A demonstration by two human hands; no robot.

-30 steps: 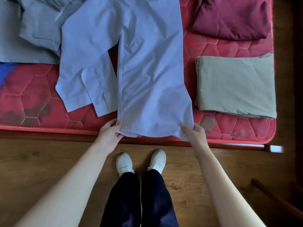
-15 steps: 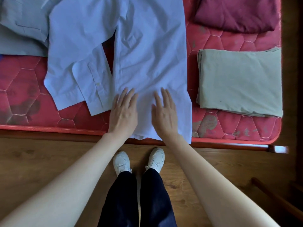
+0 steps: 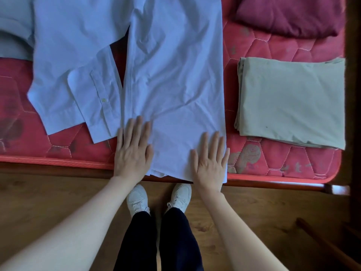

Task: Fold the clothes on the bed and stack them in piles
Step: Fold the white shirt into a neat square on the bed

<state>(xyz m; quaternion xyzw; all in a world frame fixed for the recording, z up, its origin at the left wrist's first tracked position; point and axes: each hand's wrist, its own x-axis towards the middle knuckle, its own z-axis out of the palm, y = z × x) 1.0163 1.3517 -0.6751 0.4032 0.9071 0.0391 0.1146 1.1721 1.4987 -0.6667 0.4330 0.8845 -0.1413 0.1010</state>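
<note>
The left hand (image 3: pixel 132 151) and the right hand (image 3: pixel 210 158) lie flat with straight fingers on the near hem of the light blue shirt (image 3: pixel 172 79), gripping nothing. The shirt is spread on the red bed (image 3: pixel 283 163). To its right lies a folded beige cloth (image 3: pixel 293 100), and farther away a folded maroon garment (image 3: pixel 289 16).

Pale blue shirt (image 3: pixel 172 79) lies flat across the red bed (image 3: pixel 283 161), centre frame, hem at the near edge, cuffed sleeve splayed left. Folded beige piece (image 3: pixel 293 102) sits right of it; folded maroon garment (image 3: pixel 289 14) upper right; grey clothing (image 3: pixel 11 36) upper left.
</note>
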